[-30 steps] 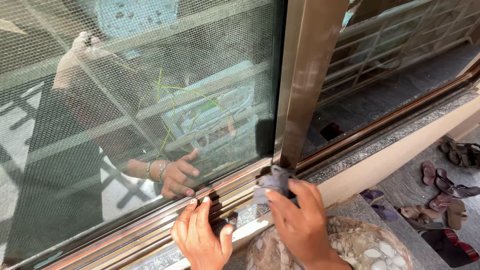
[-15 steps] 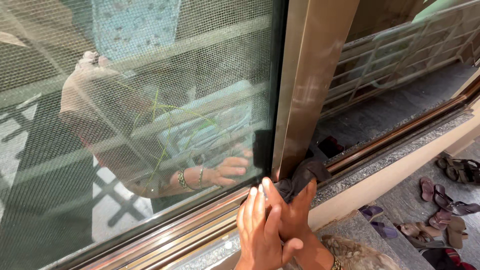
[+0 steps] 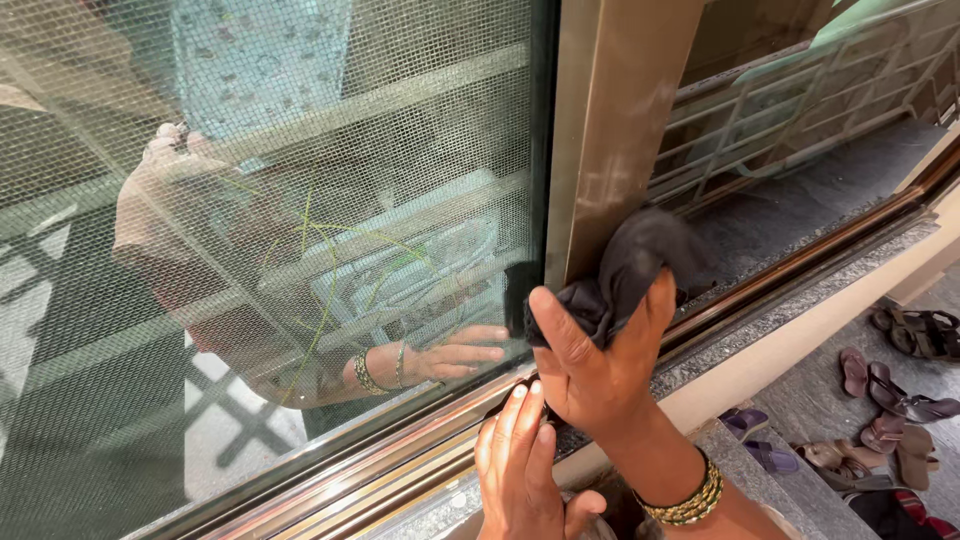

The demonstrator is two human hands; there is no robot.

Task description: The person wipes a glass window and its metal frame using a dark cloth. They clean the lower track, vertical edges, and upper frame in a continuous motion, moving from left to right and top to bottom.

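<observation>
Here, a dark cloth (image 3: 630, 270) is pressed against the upright bronze window frame (image 3: 615, 120).

The right hand (image 3: 595, 365) grips the cloth bunched between thumb and curled fingers, holding it against the lower part of the frame, just right of the mesh-backed glass pane (image 3: 270, 230). The left hand (image 3: 520, 470) lies nearer and lower, fingers straight and pressed together, tips touching the bottom sliding track (image 3: 400, 450) and holding nothing. Gold bangles (image 3: 685, 500) circle the right wrist. Sandals (image 3: 890, 385) lie scattered on the floor at the far right.
</observation>
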